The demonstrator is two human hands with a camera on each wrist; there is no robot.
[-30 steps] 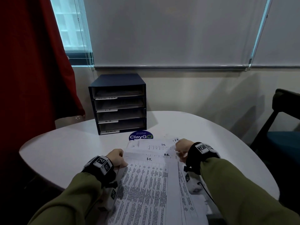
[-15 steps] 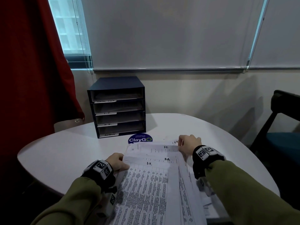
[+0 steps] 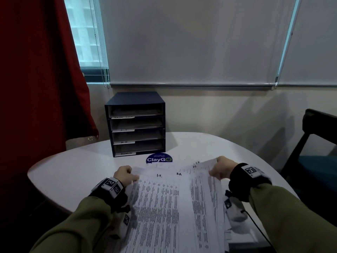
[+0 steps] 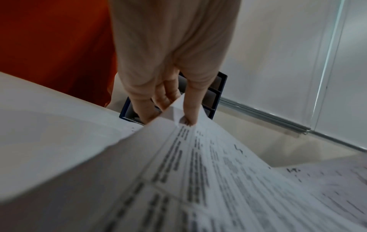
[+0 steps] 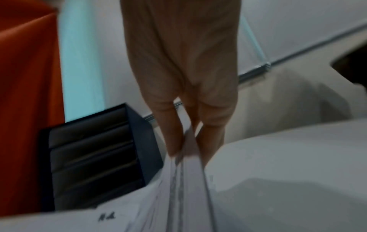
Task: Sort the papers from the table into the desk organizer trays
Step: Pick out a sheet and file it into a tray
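White table (image 3: pixel 76 172) ahead: papers (image 3: pixel 175 203) are pinched by left hand (image 3: pixel 125 175) and right hand (image 3: pixel 221 168); next, matching to organizer (image 3: pixel 136 123) beyond.

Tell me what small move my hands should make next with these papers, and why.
Probably peel the top sheet free with the left hand, which pinches its corner. It is marked I.T., and the right hand grips the other sheets. The organizer has an I.T. tray, second from top.
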